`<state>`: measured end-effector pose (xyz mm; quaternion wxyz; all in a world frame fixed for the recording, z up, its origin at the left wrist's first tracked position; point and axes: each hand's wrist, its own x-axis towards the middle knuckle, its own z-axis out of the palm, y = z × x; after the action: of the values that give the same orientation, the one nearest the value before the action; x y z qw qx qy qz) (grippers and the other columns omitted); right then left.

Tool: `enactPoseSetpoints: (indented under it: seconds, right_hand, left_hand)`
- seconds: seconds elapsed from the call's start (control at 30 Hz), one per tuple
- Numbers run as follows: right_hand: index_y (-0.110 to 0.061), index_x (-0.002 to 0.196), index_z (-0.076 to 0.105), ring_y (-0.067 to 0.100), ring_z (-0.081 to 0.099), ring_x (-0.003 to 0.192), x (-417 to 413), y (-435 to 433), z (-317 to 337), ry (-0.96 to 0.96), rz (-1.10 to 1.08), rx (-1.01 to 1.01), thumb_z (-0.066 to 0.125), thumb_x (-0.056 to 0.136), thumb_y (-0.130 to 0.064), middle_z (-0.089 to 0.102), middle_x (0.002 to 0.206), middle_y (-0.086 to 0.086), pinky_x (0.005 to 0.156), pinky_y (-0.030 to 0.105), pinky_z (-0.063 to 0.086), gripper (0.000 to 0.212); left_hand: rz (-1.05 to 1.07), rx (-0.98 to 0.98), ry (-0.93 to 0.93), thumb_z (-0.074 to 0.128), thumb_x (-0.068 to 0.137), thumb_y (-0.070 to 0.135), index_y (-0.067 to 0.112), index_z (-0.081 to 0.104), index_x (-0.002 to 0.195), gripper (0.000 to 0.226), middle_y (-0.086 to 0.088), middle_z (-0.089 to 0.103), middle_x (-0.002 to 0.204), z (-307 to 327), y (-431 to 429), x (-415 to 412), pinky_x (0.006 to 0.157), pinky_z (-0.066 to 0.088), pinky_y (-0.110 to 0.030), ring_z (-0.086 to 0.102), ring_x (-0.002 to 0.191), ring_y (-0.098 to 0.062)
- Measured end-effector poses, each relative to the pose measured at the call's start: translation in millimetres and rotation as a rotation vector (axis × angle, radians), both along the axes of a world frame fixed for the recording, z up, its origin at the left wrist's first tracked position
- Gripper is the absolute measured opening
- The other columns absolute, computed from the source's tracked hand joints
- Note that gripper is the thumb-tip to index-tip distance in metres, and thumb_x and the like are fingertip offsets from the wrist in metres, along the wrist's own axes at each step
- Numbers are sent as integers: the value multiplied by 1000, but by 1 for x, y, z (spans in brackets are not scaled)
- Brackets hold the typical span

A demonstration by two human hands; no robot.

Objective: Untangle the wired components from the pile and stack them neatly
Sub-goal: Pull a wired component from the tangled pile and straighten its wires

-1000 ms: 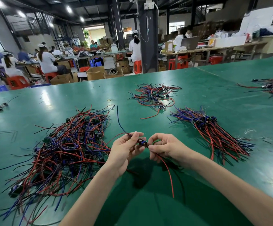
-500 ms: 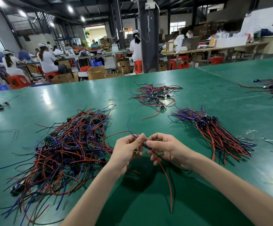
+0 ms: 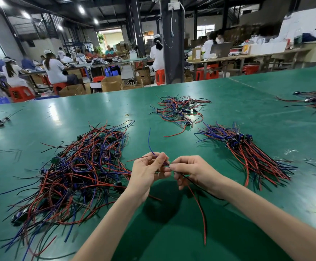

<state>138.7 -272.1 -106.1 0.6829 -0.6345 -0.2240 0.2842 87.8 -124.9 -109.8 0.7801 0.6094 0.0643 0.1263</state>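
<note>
Your left hand and right hand pinch one wired component between them. The neat stack lies beyond and right of the right hand, its wires running far-left to near-right.

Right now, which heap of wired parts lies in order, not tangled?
The stack beside the right hand: its wires run parallel, connectors bunched together. The big left pile and the far pile are snarled.

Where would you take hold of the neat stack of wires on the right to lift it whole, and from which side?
Probably pinch the stack at its blue plugs, from above, fingers across the wires. There it looks narrowest; the red and black ends fan out loosely towards the near right.
</note>
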Motion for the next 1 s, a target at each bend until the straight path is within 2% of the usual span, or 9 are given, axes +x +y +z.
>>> enactPoseSetpoints:
  seconds: [0.13, 0.23, 0.37, 0.57, 0.8, 1.0]
  right_hand:
    - [-7, 73, 62, 15, 50, 42, 0, 1, -2, 4, -5, -53, 59, 88, -3, 56, 55, 7, 42, 25, 48, 16]
    - [-15, 62, 65, 13, 47, 40, 1, 2, -5, -43, -23, -93, 59, 86, -1, 54, 54, 6, 41, 23, 44, 28]
    - [-17, 56, 64, 14, 44, 40, 2, 2, -4, -88, -71, -82, 60, 83, -1, 50, 55, 7, 41, 22, 40, 31]
    - [-9, 62, 60, 16, 42, 41, 2, 2, -2, -123, -87, -71, 60, 81, -3, 49, 51, 5, 42, 22, 38, 20]
    - [-7, 60, 59, 15, 40, 40, 3, 2, -2, -164, -73, -54, 57, 81, 2, 47, 48, 3, 40, 21, 36, 23]
    - [-9, 59, 60, 16, 39, 41, 5, 0, -2, -175, -67, -66, 58, 81, 2, 47, 48, 3, 41, 22, 35, 25]
  left_hand:
    - [42, 69, -19, 63, 85, 13, -1, 60, 77, 17, -4, 61, 56, -1, -2, 0, 47, 51, -20, 58, 47, -11]
    - [66, 169, -39, 68, 78, 21, -2, 57, 74, 26, -3, 56, 53, -2, -4, -2, 45, 50, -22, 57, 45, -13]
    - [89, 207, -51, 67, 82, 19, -2, 59, 75, 23, 1, 58, 56, -2, -4, -2, 46, 50, -22, 56, 48, -11]
    - [103, 143, -46, 65, 84, 21, -2, 58, 77, 25, 3, 59, 55, 0, -4, -2, 48, 50, -21, 55, 48, -8]
    - [127, 33, -28, 67, 82, 19, 3, 58, 72, 22, 2, 56, 53, 0, 0, 1, 47, 50, -19, 54, 47, -8]
    - [257, -150, -13, 64, 87, 15, 5, 59, 72, 19, 3, 57, 49, 8, 16, 4, 46, 51, -16, 55, 42, -5]
